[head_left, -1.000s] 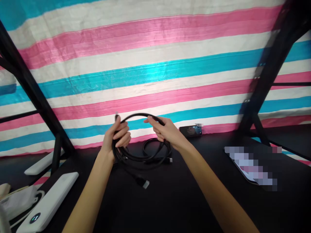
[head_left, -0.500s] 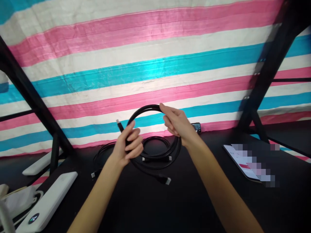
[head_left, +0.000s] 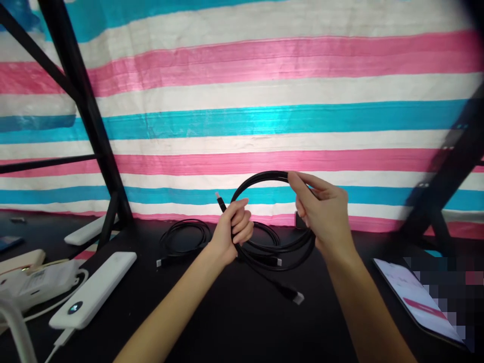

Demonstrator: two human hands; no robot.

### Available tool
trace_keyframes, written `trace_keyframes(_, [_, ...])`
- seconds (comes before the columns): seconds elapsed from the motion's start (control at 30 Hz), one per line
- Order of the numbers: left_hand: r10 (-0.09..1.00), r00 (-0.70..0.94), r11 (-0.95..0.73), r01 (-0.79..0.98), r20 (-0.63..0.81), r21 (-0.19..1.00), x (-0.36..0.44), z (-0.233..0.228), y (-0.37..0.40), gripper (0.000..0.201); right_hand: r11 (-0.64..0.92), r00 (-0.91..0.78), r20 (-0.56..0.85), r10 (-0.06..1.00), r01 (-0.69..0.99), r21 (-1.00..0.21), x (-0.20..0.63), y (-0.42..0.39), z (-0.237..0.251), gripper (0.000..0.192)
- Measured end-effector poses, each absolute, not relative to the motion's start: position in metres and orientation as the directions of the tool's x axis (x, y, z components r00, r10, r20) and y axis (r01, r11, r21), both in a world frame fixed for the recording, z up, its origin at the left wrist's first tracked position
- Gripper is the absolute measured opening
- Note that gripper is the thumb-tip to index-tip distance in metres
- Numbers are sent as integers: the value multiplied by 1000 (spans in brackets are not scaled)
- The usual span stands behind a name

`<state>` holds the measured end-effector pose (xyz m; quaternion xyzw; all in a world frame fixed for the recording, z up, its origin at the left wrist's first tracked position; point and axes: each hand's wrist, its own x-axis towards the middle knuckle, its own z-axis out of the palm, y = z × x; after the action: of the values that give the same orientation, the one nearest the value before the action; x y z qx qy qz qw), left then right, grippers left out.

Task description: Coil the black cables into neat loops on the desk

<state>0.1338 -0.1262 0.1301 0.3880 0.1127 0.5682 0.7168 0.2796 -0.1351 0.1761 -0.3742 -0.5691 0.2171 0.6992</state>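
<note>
A black cable (head_left: 264, 176) is wound into a loose coil above the table, held between my two hands. My left hand (head_left: 234, 232) is closed round the coil's left side, with one small plug (head_left: 220, 200) poking up past the thumb. My right hand (head_left: 321, 206) pinches the coil at its upper right between thumb and fingers. The cable's other end hangs low, with a wider plug (head_left: 294, 294) in a clear cover. Behind the hands, a second coiled black cable (head_left: 185, 224) lies on the table, and another coil (head_left: 270, 233) is partly hidden by the held one.
On the black table (head_left: 234, 333) at left lie a white power bank (head_left: 94, 290) with a cord plugged in and a white adapter (head_left: 49, 280). A phone (head_left: 416, 302) lies at right. Black frame posts (head_left: 85, 108) stand before a striped sheet (head_left: 264, 121).
The view has shifted, so the table things sit differently in the frame. Both hands still grip the cable coil; the right hand has turned, showing more of its back.
</note>
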Motion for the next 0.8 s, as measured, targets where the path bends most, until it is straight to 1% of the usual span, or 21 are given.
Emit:
trace_keyframes(0.1, [943,167,-68,-751,288,656,121,142,-127,59,615,222,604,766,22,-788,268,-130,168,30])
trace_keyframes(0.2, [952,-6,-193,-788,307,585,110,151,-128,58,585,142,570,809,-113,-803,251,-126,156,32])
trace_keyframes(0.3, [941,-99,-270,-792,322,547,103,155,-129,56,547,54,545,836,-150,-824,238,-124,148,30])
trace_keyframes(0.37, [937,-87,-271,-792,339,547,102,156,-129,56,532,27,533,845,-120,-838,236,-124,147,28])
trace_keyframes(0.47, [928,42,-194,-793,369,578,103,155,-131,59,515,24,516,856,-104,-851,242,-123,150,28])
trace_keyframes(0.57, [902,190,-99,-784,389,613,104,155,-134,66,478,-2,485,875,-159,-864,252,-122,155,31])
trace_keyframes(0.63, [886,249,-56,-781,391,622,104,156,-136,69,449,-35,465,885,-202,-870,257,-122,158,33])
trace_keyframes(0.7, [882,272,-27,-787,385,617,103,157,-137,69,414,-65,440,895,-240,-878,261,-122,160,35])
trace_keyframes(0.8, [899,260,-1,-803,353,595,104,157,-135,65,351,-94,396,913,-310,-883,263,-122,162,37])
